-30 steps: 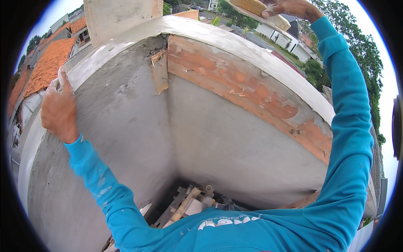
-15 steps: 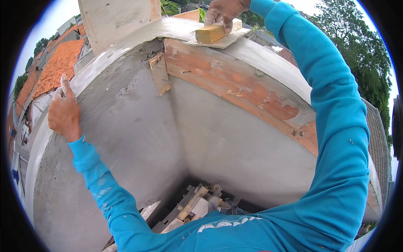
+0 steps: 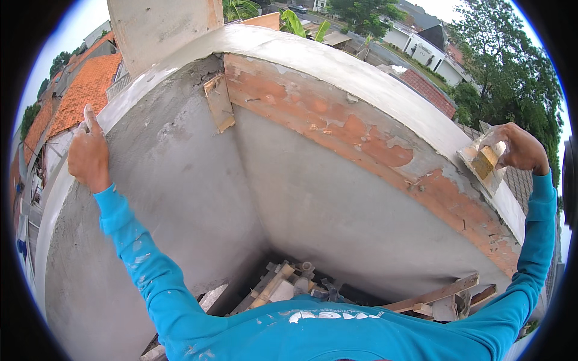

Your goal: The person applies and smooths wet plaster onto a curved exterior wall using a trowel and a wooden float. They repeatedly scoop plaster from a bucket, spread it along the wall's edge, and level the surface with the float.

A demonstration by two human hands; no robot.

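Note:
My right hand (image 3: 522,150) is closed round the yellowish wooden block handle of a plastering float (image 3: 498,180). Its flat, pale plate lies on the right stretch of the smooth grey wall top (image 3: 385,75), tilted with the slope there. On the left, my left hand (image 3: 90,157) rests on the rim of the same curved wall, with the thumb and one whitened finger stretched upward. Its other fingers are partly hidden. Under the rim, an orange-brown board smeared with mortar (image 3: 343,129) runs along the right inner face, and a short wooden piece (image 3: 219,103) sits by the corner.
A pale upright slab (image 3: 165,30) rises behind the wall at the back left. Deep in the corner below me lie wood pieces and rubble (image 3: 283,286). Loose planks (image 3: 436,295) are at lower right. Outside are orange tiled roofs (image 3: 84,90) and trees (image 3: 506,66).
My right hand has swept the float from the wall's top middle to its right end, the arm swinging out to the right. My left hand has stayed almost in place.

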